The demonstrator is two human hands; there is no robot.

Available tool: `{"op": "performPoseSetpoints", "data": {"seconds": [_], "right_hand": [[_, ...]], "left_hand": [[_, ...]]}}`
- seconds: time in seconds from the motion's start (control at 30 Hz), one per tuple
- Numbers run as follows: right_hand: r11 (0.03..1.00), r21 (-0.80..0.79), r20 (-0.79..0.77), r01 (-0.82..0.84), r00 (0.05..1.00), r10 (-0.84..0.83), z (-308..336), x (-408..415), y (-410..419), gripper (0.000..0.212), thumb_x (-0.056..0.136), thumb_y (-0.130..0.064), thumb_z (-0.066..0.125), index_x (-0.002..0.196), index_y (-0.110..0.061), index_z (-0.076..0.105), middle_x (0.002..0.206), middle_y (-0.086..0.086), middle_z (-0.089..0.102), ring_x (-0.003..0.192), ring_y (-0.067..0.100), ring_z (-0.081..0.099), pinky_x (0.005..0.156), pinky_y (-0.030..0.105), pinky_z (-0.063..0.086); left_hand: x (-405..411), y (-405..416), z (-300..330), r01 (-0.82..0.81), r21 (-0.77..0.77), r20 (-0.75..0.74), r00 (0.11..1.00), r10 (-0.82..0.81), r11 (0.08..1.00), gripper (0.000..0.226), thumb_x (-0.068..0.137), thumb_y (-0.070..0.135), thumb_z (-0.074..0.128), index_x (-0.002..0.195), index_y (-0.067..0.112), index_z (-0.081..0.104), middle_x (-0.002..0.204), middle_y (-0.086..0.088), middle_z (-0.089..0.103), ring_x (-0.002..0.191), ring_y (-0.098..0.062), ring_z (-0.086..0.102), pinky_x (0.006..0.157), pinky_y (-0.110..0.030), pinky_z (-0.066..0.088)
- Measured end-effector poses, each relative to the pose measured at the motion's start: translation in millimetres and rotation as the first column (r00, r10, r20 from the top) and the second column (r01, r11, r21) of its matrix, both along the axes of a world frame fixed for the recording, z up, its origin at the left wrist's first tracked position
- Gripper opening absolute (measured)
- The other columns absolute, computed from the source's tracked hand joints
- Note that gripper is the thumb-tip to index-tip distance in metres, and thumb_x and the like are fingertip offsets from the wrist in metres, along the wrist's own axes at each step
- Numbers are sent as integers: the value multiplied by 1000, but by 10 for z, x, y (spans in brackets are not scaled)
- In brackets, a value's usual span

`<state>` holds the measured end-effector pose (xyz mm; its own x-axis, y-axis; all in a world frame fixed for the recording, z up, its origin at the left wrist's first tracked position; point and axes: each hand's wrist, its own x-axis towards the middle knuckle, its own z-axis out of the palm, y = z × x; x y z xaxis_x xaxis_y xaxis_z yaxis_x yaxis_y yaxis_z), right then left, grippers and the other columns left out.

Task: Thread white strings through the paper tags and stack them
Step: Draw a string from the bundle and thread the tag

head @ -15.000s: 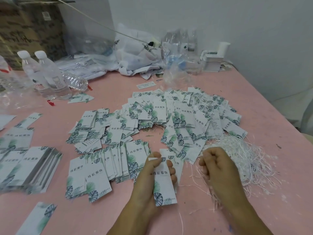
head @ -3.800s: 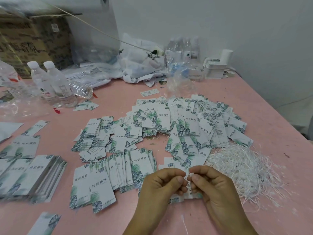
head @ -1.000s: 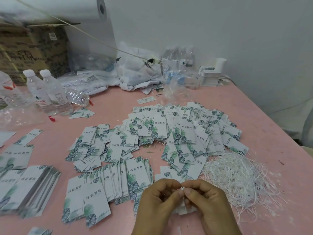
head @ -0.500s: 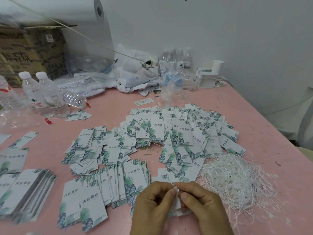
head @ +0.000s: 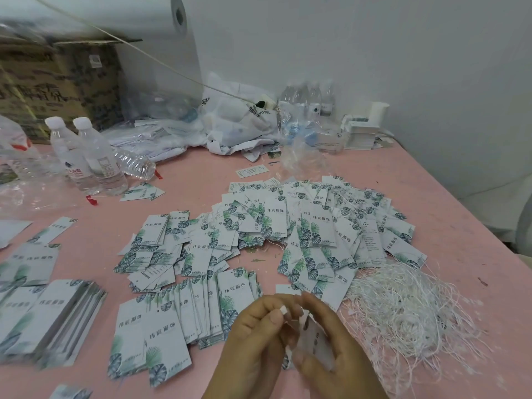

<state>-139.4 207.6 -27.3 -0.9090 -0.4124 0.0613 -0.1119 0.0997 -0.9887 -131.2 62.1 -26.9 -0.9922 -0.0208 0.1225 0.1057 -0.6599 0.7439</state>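
At the far left of the pink tabletop lies a neat stack of tags, and behind it stand two water bottles in front of a cardboard box. Going toward the middle, a fanned row of tags lies just before the person, and behind it a wide loose heap of tags covers the centre of the tabletop. At the bottom centre, the left hand has its fingers curled and pinches a small white piece, probably the string end, at the fingertips. The right hand touches it and grips one tag, which stands tilted between thumb and fingers and is blurred by movement. Half a second ago both hands were pressed close together with the tag almost hidden between them; now the tag has turned out and shows more of its face, and the camera looks a little lower. I judge from this that the string is passing, or has just passed, through the hole, though the hole itself I cannot see. To the right, near the right hand, lies the tangle of white strings, not moved. Many tags are not yet threaded, so the task is far from the end.
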Motion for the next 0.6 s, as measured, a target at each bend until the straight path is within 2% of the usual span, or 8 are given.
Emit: {"op": "performPoseSetpoints", "data": {"seconds": [0.1,0.2,0.27,0.33,0.43,0.5,0.53,0.6], "right_hand": [[1000,12,2,-11,1000,11,-40,21,-16,72,64,-28,82,126,-52,54,130,-22,59,121,-1,56,86,8,46],[996,92,-20,-3,1000,5,-27,9,-13,73,62,-35,82,123,-59,51,125,-24,62,117,-6,56,90,7,42],[995,67,52,-80,996,76,-21,11,-18,60,68,-29,81,118,-52,58,119,-14,69,113,2,62,88,13,47],[993,29,134,-115,985,111,-4,20,-32,38,72,-21,77,105,-38,69,104,-3,75,100,10,70,79,15,51],[997,-13,235,-82,968,83,36,7,-24,21,69,-31,75,89,-27,74,86,11,75,79,21,72,68,27,53],[993,-100,324,-70,941,99,48,-23,3,29,69,-37,76,91,-20,73,90,20,73,79,33,70,69,40,55],[988,-138,355,-62,929,108,48,-39,19,31,69,-37,76,93,-17,73,93,23,72,80,35,69,70,41,55],[978,-203,393,-36,912,115,24,-66,43,31,71,-33,76,96,-15,72,96,26,71,78,35,69,70,39,54]], "left_hand": [[0,-57,40,66,179,-27,998,-62,982,27,67,31,91,71,12,71,85,-9,69,72,-15,65,63,-24,53],[-12,-93,110,160,419,-132,985,-114,894,18,100,18,55,97,4,66,107,-15,65,95,-22,62,88,-34,50],[-42,-165,101,70,465,-63,997,-46,883,26,106,17,40,107,3,62,115,-15,60,101,-23,57,94,-33,43],[-43,-210,85,55,507,-14,998,-55,860,27,106,18,39,110,6,62,116,-13,59,103,-21,56,97,-31,41],[-57,-244,68,103,612,-5,992,-127,784,8,95,17,65,97,10,69,103,-8,63,90,-17,59,85,-26,47],[-72,-298,37,-45,596,101,995,-19,801,24,69,16,90,83,15,71,91,-2,63,76,-13,59,70,-23,51],[-82,-310,29,-115,578,152,988,31,808,30,60,15,94,80,15,71,88,-2,63,72,-12,59,65,-22,53],[-127,-288,18,-215,543,256,963,84,811,17,69,17,87,75,13,72,84,-4,63,64,-12,60,56,-22,54]]}}
